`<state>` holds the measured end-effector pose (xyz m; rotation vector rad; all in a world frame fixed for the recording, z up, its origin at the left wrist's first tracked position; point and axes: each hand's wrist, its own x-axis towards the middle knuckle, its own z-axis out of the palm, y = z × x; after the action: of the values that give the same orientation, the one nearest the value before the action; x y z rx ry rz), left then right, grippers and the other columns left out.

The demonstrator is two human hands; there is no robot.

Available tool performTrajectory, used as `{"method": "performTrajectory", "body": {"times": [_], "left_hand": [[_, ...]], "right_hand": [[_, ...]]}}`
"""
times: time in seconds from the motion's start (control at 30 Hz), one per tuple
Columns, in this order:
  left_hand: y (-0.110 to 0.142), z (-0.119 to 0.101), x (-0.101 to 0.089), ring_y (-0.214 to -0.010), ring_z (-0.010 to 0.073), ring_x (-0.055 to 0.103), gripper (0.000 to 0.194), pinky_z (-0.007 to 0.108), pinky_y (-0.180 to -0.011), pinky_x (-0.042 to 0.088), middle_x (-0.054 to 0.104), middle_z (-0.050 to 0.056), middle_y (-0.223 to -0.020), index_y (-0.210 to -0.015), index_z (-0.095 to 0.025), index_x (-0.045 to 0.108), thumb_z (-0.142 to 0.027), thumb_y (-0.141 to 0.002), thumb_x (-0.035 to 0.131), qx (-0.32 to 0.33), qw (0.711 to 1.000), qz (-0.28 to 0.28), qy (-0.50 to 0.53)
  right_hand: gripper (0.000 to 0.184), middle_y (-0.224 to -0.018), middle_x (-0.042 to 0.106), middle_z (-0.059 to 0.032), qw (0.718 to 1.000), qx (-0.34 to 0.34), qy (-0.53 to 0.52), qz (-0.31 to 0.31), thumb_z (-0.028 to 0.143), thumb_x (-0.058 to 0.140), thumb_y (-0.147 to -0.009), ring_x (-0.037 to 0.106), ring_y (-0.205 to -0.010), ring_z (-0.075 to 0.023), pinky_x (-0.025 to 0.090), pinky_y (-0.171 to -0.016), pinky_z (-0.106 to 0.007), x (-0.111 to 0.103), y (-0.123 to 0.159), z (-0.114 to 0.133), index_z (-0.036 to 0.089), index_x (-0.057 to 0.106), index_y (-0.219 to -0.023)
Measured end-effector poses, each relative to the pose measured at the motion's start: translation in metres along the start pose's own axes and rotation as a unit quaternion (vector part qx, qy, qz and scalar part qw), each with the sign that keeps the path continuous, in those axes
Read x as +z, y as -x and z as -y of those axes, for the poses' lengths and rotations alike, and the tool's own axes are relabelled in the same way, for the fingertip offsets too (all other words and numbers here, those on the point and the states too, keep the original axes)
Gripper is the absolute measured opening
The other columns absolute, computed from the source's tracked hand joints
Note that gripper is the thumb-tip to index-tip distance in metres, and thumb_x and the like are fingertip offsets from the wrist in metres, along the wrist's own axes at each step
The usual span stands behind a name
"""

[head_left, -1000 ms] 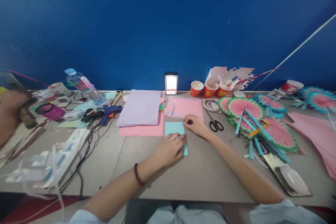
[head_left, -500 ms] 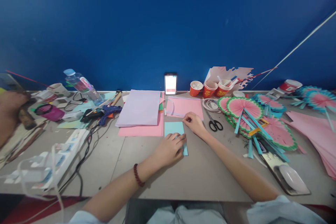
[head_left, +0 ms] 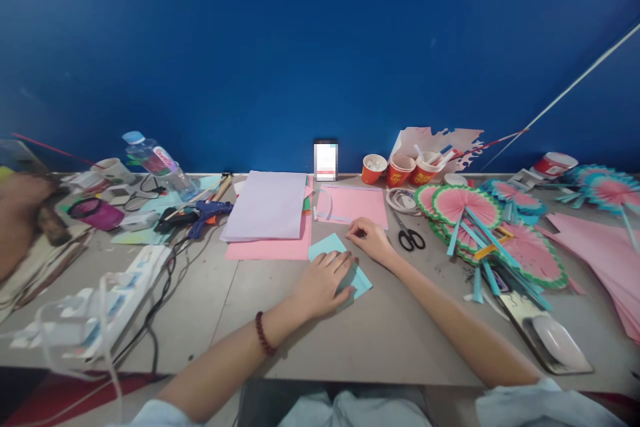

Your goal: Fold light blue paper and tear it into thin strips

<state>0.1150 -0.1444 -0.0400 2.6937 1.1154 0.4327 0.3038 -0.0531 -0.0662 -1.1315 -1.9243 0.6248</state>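
A small light-blue paper lies on the grey table in front of me, turned at an angle. My left hand rests flat on its near part with fingers stretched over it. My right hand sits at the paper's far right edge, fingers curled in a pinch on that edge. A pink sheet lies just behind the blue paper.
Black scissors lie right of my right hand. Pink-and-green paper fans fill the right side. A lilac sheet on pink paper, glue guns, a bottle, a power strip, orange cups. Another person's hand at far left.
The light-blue paper has been rotated from square to the table edge to a diagonal. Both hands stayed on it, the right hand shifting slightly.
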Motion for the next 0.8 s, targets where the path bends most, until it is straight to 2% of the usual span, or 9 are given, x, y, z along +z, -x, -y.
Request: {"method": "performTrajectory", "body": {"times": [0.13,0.33,0.47,0.8], "left_hand": [[-0.002,0.011,0.007,-0.122,0.0266,0.043,0.045,0.043,-0.099,0.038,0.05,0.013,-0.131,-0.13,-0.015,0.042,-0.034,-0.089,0.042,-0.04,0.999,-0.032,-0.007],[-0.004,0.028,0.011,-0.132,0.0268,0.034,0.052,0.045,-0.105,0.032,0.038,0.013,-0.143,-0.135,-0.015,0.036,-0.037,-0.089,0.043,-0.065,0.997,-0.039,-0.021],[-0.005,0.03,0.011,-0.131,0.0257,0.036,0.053,0.044,-0.104,0.033,0.037,0.013,-0.144,-0.136,-0.016,0.033,-0.036,-0.089,0.043,-0.068,0.997,-0.038,-0.006],[-0.006,0.026,0.006,-0.13,0.0254,0.038,0.049,0.043,-0.104,0.034,0.041,0.013,-0.142,-0.13,-0.015,0.041,-0.034,-0.086,0.049,-0.074,0.997,-0.035,-0.006]], "right_hand": [[0.015,-0.077,0.063,-0.0038,0.999,-0.016,0.018,0.027,0.017,0.065,-0.075,0.057,-0.074,-0.0172,0.046,-0.067,-0.029,0.001,0.003,0.005,0.019,0.056,-0.063],[0.012,-0.085,0.065,-0.0036,0.994,-0.033,0.083,0.057,0.017,0.068,-0.075,0.056,-0.086,-0.0195,0.044,-0.075,-0.031,0.001,0.007,0.012,0.02,0.061,-0.066],[0.01,-0.083,0.065,-0.0032,0.991,-0.033,0.118,0.06,0.018,0.067,-0.077,0.057,-0.085,-0.0185,0.044,-0.075,-0.03,0.002,0.007,0.016,0.021,0.062,-0.069],[0.012,-0.077,0.064,-0.0034,0.972,-0.061,0.209,0.083,0.02,0.062,-0.082,0.056,-0.081,-0.0182,0.041,-0.066,-0.027,-0.002,0.017,0.026,0.022,0.063,-0.07]]}}
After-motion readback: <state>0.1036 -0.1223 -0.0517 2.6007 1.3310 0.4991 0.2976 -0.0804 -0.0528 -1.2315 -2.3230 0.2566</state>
